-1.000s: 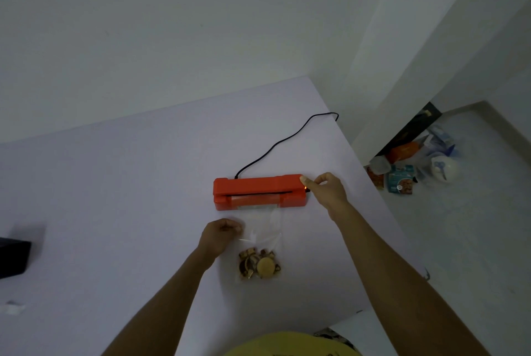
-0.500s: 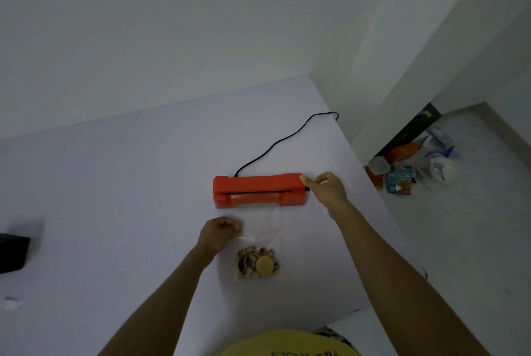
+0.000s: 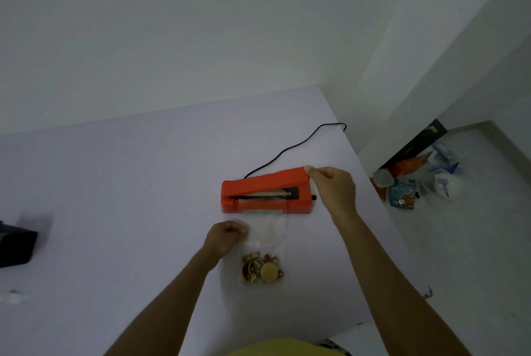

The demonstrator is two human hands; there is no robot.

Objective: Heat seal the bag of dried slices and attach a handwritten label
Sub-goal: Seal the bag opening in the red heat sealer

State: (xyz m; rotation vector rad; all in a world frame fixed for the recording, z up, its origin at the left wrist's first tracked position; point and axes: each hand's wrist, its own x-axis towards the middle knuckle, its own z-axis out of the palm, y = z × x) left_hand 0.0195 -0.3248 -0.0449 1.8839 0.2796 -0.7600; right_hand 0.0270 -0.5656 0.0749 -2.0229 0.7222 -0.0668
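An orange heat sealer (image 3: 260,204) lies on the white table (image 3: 115,197), its lid arm raised at the right end so the dark sealing strip shows. My right hand (image 3: 333,187) pinches the free end of that arm. A clear plastic bag (image 3: 265,252) with dried slices at its bottom lies in front of the sealer, its top edge reaching the sealer's jaw. My left hand (image 3: 227,236) pinches the bag's left edge.
The sealer's black cord (image 3: 290,148) runs back to the table's right edge. A black object (image 3: 14,246) sits at the far left, with a small white scrap (image 3: 14,296) nearer me. Packages and bottles (image 3: 416,183) clutter the floor to the right.
The sealer's arm was pressed down earlier; my right hand has now lifted its free end, opening the jaw. My left hand stays on the bag's edge.
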